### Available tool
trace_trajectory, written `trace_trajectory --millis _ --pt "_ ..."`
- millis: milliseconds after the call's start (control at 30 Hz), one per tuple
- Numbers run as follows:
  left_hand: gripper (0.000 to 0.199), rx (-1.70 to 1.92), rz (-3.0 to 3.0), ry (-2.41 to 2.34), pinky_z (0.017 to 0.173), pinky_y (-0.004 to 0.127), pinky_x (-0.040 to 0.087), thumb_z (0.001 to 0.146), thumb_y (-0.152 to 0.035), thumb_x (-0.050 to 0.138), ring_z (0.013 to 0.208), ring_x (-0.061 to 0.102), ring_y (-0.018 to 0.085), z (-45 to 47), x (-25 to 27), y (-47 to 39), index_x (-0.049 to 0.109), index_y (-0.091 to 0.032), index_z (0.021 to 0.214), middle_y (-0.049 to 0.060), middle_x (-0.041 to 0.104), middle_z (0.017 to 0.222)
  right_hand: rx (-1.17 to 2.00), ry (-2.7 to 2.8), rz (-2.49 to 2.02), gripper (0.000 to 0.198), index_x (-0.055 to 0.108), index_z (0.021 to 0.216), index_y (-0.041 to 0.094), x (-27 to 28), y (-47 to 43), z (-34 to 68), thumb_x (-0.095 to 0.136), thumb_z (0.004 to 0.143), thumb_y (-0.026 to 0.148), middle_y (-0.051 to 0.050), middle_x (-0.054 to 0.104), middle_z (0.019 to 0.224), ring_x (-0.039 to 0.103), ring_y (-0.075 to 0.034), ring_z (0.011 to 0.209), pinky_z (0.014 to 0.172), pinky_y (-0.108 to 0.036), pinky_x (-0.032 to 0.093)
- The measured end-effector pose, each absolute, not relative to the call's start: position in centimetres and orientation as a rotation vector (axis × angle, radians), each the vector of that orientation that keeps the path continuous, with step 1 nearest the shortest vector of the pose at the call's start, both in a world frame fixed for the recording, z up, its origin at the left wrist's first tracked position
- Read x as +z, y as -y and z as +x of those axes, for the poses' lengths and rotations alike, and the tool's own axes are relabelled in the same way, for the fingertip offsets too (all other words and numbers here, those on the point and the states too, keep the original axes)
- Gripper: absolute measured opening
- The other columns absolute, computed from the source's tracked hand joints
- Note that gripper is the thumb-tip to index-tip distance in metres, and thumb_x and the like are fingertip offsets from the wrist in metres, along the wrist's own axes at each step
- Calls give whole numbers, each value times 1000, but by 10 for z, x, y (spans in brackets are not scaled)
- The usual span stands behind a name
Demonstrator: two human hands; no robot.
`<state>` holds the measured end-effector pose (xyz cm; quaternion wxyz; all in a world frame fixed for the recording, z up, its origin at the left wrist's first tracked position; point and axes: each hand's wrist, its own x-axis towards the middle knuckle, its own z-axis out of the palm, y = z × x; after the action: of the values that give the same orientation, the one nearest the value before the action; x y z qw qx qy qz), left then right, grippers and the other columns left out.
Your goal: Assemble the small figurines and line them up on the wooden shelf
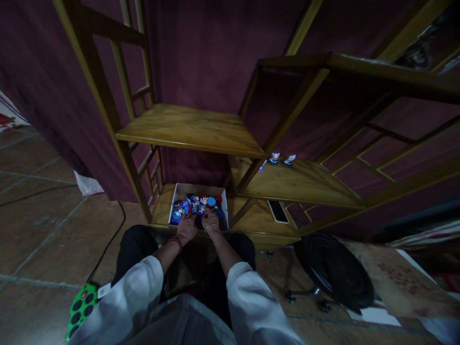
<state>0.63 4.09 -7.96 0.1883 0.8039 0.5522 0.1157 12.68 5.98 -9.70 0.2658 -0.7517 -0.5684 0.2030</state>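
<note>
A shallow white-walled box (225, 211) stands on the low wooden shelf, filled with small figurines (196, 203) in blue, red, white and purple. My left hand (187, 227), with a red bead bracelet at its wrist, reaches over the box's near edge, fingers curled. Close beside it is my right hand (209, 220), wearing a silvery bangle, its fingers bent down among the figurines. Between the two hands is a small dark thing (198, 222); its kind is too dim to tell. Fingertips of both hands are mostly hidden.
A wooden rack with stepped shelves (190, 125) rises in front. Small figurines (274, 159) stand on the middle right shelf. A phone (278, 211) lies on the low shelf at right. A black round stool (336, 270) is right; a green power strip (82, 309) lies on the floor left.
</note>
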Motion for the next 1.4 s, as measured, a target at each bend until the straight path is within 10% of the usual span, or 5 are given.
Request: trace_trajectory --millis 1400 --pt "51 303 2253 -1560 103 38 26 77 -18 46 121 41 23 7 -99 -47 41 -12 127 12 52 125 649 1515 -1727 42 60 108 19 -115 -55 133 39 75 5 -5 62 109 59 -13 100 94 -29 44"
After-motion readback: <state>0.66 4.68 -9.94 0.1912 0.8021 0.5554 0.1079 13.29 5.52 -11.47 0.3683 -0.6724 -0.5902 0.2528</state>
